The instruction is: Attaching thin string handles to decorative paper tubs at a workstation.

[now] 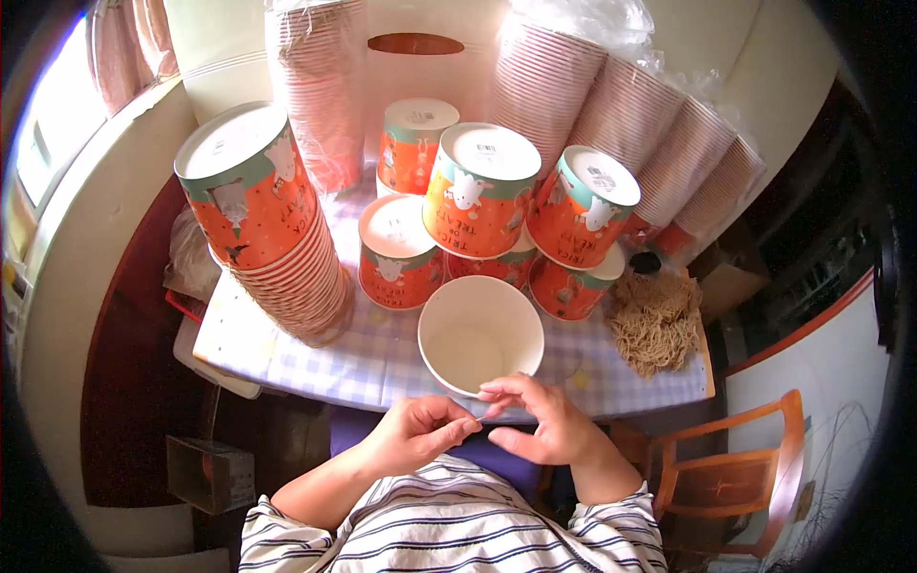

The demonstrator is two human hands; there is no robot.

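Observation:
My left hand (pixel 423 435) is closed in a pinch, thumb against forefinger, at the table's near edge. A thin, pale sliver pokes out at its fingertips, too small to name. Beside it, my right hand (pixel 546 420) has thumb and fingers apart, with nothing visible held between them. Its fingertips overlap the near rim of a white paper bucket (pixel 468 349), which stands mouth up and shows a bare inside. I cannot tell whether they touch it. Behind that bucket, several orange and green printed paper buckets (pixel 482 201) are stacked upside down in a small pile.
A tall nested stack of orange buckets (pixel 277 239) leans at the left. Plastic-wrapped bucket stacks (pixel 549 81) line the back. A tan heap of string (pixel 656 323) lies on the right of the checked tablecloth (pixel 382 368). A wooden chair (pixel 726 477) stands at the lower right.

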